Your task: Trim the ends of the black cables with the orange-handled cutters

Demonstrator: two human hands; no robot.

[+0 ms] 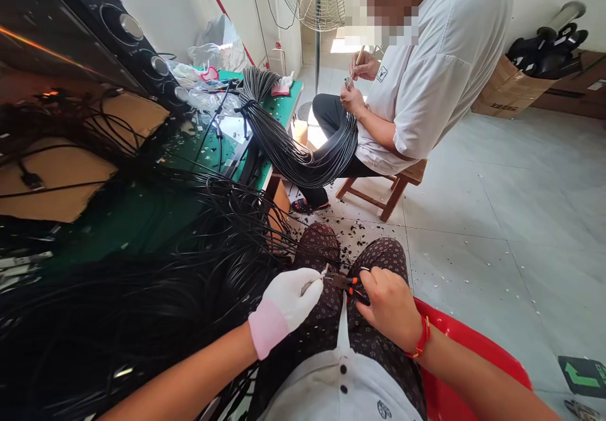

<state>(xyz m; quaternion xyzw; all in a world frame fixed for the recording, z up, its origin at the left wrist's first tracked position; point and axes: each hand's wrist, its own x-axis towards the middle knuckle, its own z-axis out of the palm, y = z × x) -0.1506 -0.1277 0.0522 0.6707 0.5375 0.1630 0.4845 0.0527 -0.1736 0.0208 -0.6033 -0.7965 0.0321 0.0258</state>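
Note:
My left hand [290, 304], in a white glove with a pink cuff, pinches a small silvery cable connector [325, 271] between thumb and fingers above my lap. Bare and with a red band at the wrist, my right hand [389, 302] is wrapped round the black and orange handles of a pair of pliers [338, 281]. The jaws point left and meet or nearly meet the connector; whether they touch it I cannot tell. Thin black cables [246, 219] run from the table towards my knees, left of my gloved hand.
A green-topped table [156, 219] on the left carries heaps of black cable and cardboard. Ahead, a co-worker [426, 93] sits on a wooden stool [402, 184], a cable bundle [303, 156] across the lap. A red plastic seat [473, 345] is under me. Scraps litter the floor.

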